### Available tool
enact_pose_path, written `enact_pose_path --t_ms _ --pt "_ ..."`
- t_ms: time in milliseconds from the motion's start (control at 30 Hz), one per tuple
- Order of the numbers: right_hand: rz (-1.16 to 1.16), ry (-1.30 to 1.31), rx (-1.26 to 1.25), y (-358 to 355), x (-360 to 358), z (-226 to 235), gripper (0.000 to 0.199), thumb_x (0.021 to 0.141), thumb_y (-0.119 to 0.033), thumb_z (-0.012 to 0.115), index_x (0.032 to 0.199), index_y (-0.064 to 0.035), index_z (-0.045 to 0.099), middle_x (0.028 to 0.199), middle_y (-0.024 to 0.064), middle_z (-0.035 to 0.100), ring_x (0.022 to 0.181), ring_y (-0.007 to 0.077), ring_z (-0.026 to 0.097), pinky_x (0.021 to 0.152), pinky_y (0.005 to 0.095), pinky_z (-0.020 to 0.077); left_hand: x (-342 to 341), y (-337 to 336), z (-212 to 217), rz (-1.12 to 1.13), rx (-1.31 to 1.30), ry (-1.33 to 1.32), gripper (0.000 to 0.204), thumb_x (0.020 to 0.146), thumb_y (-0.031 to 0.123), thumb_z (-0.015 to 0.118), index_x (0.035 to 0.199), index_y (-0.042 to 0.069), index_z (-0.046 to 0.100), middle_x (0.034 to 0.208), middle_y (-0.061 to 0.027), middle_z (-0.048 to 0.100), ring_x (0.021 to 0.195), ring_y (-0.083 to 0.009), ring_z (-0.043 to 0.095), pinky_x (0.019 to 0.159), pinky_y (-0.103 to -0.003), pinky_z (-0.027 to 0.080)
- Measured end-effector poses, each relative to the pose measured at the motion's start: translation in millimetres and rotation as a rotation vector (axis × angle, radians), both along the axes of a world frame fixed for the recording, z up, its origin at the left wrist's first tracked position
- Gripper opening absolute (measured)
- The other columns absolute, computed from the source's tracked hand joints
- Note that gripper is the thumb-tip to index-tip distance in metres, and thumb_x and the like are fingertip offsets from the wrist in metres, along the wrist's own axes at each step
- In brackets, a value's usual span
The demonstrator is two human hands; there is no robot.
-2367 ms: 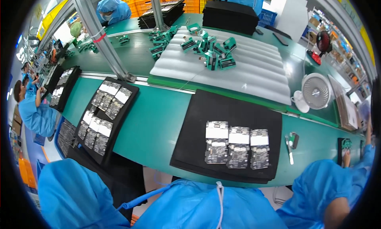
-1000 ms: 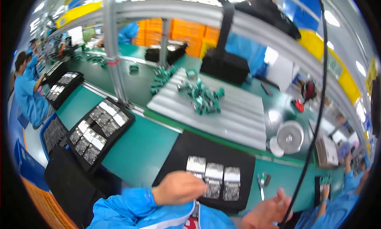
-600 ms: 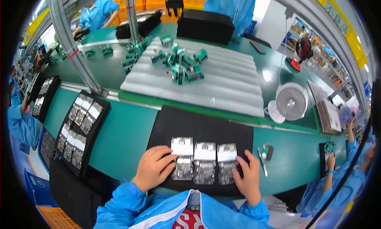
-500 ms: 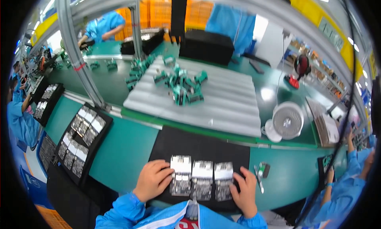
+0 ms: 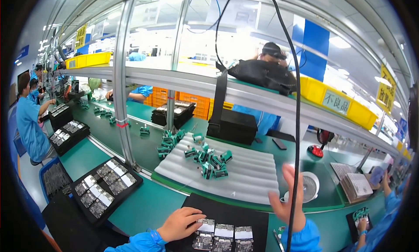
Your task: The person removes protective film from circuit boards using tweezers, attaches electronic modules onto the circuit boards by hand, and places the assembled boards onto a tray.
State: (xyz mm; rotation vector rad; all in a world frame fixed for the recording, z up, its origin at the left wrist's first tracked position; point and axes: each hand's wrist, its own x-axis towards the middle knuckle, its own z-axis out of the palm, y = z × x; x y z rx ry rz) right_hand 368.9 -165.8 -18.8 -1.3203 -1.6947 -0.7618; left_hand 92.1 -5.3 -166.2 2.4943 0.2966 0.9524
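Three circuit boards with white-covered upper parts lie side by side on a black mat (image 5: pixel 196 204) in front of me. My left hand (image 5: pixel 181 224) rests at the left board (image 5: pixel 203 240), its outstretched fingertips over that board's upper left edge. Nothing covers the middle board (image 5: pixel 223 239) or the right board (image 5: pixel 243 239). Raised above the bench to the right of the mat, my right hand (image 5: pixel 289 201) is empty with fingers apart. A black cable (image 5: pixel 297 121) hangs in the foreground and crosses in front of it. A thin metal tool (image 5: pixel 278 239) lies right of the mat.
Green parts (image 5: pixel 211 162) lie heaped on a ridged pale foam sheet (image 5: pixel 255 184) beyond the mat. A black tray (image 5: pixel 136 182) of circuit boards stands at the left, near a blue crate (image 5: pixel 43 175). A white fan (image 5: pixel 310 186) and metal post (image 5: pixel 120 86) stand farther off. Co-workers sit on both sides.
My right hand has left the right board and risen up and to the right. My left hand stays at the left board. The view has tilted up, showing more of the room.
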Motion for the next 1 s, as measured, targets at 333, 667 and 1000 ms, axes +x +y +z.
enact_pose_path --t_ms 333,667,1000 --pt "0.033 -0.411 0.567 137.8 -37.7 324.2 0.043 0.096 -0.028 0.061 0.136 -0.0123 0.059 0.138 0.0144 0.059 0.130 0.0339 0.053 0.111 0.0444 0.0396 23.6 36.0 -49.7 -0.110 -0.160 -0.046 0.026 0.095 0.019 0.067 0.118 0.009 0.070 0.116 -0.0101 0.069 0.108 -0.0293 0.063 0.091 -0.038 0.052" --pt "-0.812 -0.588 0.491 228.7 -74.5 402.7 0.045 0.094 -0.032 0.063 0.138 -0.0297 0.058 0.139 0.0002 0.060 0.135 0.0244 0.050 0.116 0.0525 0.0347 23.9 56.3 -95.9 -0.248 -0.201 -0.032 0.026 0.096 0.023 0.065 0.118 0.009 0.071 0.110 -0.0107 0.070 0.104 -0.0298 0.063 0.090 -0.041 0.051" --pt "-0.906 -0.506 0.409 123.6 29.6 411.5 0.045 0.086 -0.010 0.062 0.130 -0.0209 0.064 0.125 0.0023 0.069 0.120 0.0260 0.059 0.106 0.0470 0.0433 21.4 57.0 -93.6 -0.241 -0.217 -0.074 0.025 0.093 0.025 0.068 0.111 0.009 0.074 0.105 -0.0101 0.072 0.102 -0.0322 0.064 0.089 -0.043 0.050"
